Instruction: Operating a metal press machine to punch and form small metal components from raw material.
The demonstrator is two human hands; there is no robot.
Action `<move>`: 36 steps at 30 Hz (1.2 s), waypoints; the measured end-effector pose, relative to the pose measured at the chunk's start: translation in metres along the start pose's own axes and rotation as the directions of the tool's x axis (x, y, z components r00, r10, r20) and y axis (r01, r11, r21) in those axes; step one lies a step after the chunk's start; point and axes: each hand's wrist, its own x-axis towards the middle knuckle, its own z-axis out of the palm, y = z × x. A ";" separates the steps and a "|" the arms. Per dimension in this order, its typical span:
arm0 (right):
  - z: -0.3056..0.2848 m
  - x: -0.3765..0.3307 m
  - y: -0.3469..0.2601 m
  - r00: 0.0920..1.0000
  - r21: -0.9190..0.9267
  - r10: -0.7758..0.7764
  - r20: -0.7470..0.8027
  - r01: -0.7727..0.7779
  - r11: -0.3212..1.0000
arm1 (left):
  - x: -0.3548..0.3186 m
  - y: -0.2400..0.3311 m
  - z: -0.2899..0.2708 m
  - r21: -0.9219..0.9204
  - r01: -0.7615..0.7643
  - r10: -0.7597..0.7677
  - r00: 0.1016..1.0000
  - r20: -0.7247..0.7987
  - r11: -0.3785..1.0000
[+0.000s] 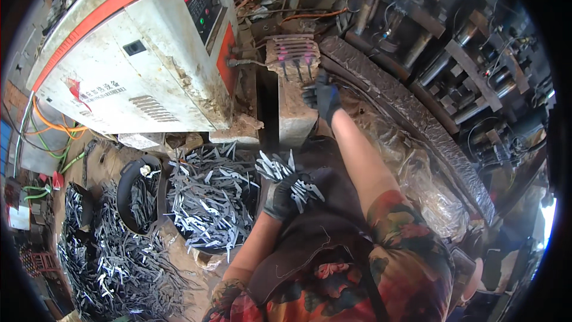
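My left hand point(280, 198), in a dark glove, is closed round a bunch of metal strips point(275, 167) that fan out on both sides of the fist. They are thin, grey and pointed at some ends. My right hand point(323, 100), gloved too, is at the near right corner of a crusted heating block point(292, 53). Its fingers are stretched and apart, and I see nothing held in them. Pinkish-purple glowing bars run across the block. Several dark strip ends hang down its near face, just left of my right hand.
A white and orange machine cabinet point(149, 53) with a lit panel stands left of the block. Round tubs of strips point(208, 203) and a heap of strips point(119, 256) lie at lower left. A foil-wrapped beam point(405, 107) and a press with metal columns point(453, 71) are right.
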 end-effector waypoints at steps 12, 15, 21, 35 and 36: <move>-0.095 -0.116 0.068 0.916 0.529 -0.294 0.274 0.111 0.841 | 0.015 -0.026 -0.002 0.037 0.032 -0.024 0.981 -0.190 0.999; -0.152 -0.160 0.033 0.914 0.726 -0.215 0.344 -0.114 0.678 | 0.025 -0.029 -0.039 -0.066 0.094 -0.099 0.992 -0.082 0.993; -0.275 -0.123 -0.083 0.815 0.218 -0.420 -0.400 0.530 0.820 | 0.026 -0.028 -0.017 0.003 0.237 -0.236 0.969 -0.078 0.972; -0.358 -0.043 -0.144 0.727 0.240 -0.291 -0.622 0.531 0.812 | 0.033 -0.029 -0.025 0.107 0.191 -0.179 0.977 -0.116 0.976; -0.355 -0.043 -0.143 0.703 0.230 -0.296 -0.646 0.549 0.803 | 0.032 -0.029 -0.020 0.095 0.173 -0.162 0.980 -0.113 0.980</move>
